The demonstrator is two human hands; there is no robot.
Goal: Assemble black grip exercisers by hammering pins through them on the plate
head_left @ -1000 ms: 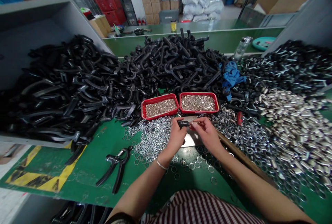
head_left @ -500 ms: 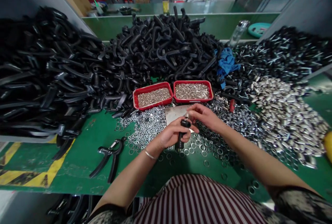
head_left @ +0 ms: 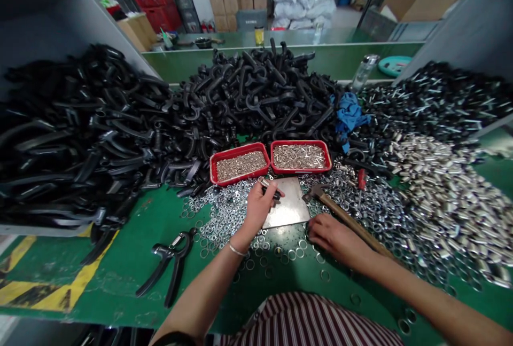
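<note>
My left hand (head_left: 259, 206) is closed around a black part with a ribbed, spring-like metal end (head_left: 264, 182), held over the left edge of a flat metal plate (head_left: 285, 204). The fingers cover much of that part. Low over the green table, my right hand (head_left: 334, 239) has its fingertips curled down among loose metal rings (head_left: 300, 252); whatever they pinch is hidden. A hammer (head_left: 344, 218) with a wooden handle lies just beyond the right hand, its head by the plate. Small washers (head_left: 224, 202) are spread left of the plate.
Two red trays (head_left: 239, 179) of small metal pieces stand behind the plate. Black handles (head_left: 256, 89) are heaped at the back and left. Metal sleeves (head_left: 444, 196) and a red screwdriver (head_left: 361, 179) lie right. An assembled hand grip (head_left: 176, 252) with a spring rests front left.
My hands have separated. The left moved up and left with the black part, now tilted differently; the right dropped toward the rings, uncovering the plate and hammer. The view has tilted upward.
</note>
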